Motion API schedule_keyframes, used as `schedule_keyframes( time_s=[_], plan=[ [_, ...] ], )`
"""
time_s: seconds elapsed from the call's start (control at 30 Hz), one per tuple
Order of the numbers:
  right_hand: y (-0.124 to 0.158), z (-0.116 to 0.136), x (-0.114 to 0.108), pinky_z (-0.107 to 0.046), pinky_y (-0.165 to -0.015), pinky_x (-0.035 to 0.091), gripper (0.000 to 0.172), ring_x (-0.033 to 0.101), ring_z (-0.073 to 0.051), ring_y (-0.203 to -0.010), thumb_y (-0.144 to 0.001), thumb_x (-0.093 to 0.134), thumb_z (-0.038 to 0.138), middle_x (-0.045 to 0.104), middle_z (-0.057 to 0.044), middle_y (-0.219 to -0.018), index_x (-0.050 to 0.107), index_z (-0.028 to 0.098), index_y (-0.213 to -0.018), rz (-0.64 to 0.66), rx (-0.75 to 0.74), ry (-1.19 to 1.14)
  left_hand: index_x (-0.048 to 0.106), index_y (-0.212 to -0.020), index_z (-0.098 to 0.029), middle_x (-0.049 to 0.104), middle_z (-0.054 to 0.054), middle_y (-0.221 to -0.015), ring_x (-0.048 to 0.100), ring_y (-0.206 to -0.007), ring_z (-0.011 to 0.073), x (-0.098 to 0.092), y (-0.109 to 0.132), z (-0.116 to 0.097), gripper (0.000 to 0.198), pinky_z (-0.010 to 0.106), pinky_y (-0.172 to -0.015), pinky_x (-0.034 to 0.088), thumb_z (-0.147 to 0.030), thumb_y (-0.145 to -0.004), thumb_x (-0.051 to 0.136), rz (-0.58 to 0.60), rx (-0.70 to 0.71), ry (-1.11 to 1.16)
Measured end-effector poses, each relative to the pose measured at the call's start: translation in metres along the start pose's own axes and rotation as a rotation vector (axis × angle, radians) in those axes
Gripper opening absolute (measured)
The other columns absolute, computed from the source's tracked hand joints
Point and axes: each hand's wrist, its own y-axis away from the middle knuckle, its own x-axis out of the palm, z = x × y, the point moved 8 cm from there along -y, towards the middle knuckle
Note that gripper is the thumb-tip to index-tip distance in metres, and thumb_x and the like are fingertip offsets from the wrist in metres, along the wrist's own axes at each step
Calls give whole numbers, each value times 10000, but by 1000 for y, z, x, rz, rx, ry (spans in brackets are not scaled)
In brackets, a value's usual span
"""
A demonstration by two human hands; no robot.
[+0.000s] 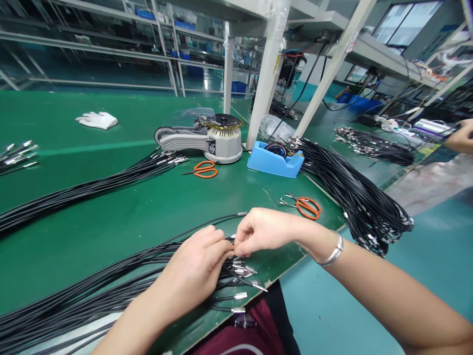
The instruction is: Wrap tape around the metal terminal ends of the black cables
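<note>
Black cables with silver metal end connectors lie in a loose bundle (148,261) along the front of the green table. Over their connector ends, my left hand (201,259) is closed, thumb and fingers pinched together. My right hand (258,231) meets it there, also in a pinch, its fingertips touching or almost touching the left ones. Whatever sits between the fingertips is hidden; it may be a cable end, but I cannot make it out. Several silver connectors (242,270) stick out just below the two hands, close to the table's edge.
Behind the hands are orange-handled scissors (308,207), a second pair (206,169), a blue tape dispenser (275,160) and a grey round tape machine (223,143). Another cable bundle (84,190) lies left, a thick one (347,192) right. A white glove (97,120) lies farther back. A co-worker's hand (461,136) shows at right.
</note>
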Motion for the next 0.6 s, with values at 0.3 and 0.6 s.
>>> schedule_keyframes(
  time_s=[0.3, 0.6],
  plan=[
    [-2, -7, 5, -199, -596, 467, 164, 594, -112, -595, -675, 636, 244, 668, 3, -610, 723, 134, -759, 43, -4, -149, 660, -823, -176, 564, 18, -667, 471, -653, 146, -4, -1, -3, 288, 276, -631, 401, -173, -931, 393, -20, 28, 3],
    [1, -10, 3, -207, -622, 475, 192, 590, -110, -605, -677, 658, 270, 656, 2, -633, 723, 138, -801, 63, 28, -246, 654, -845, -163, 573, 32, -700, 465, -669, 154, -5, -2, -2, 277, 280, -621, 386, -180, -933, 392, -12, 14, 16]
  ],
)
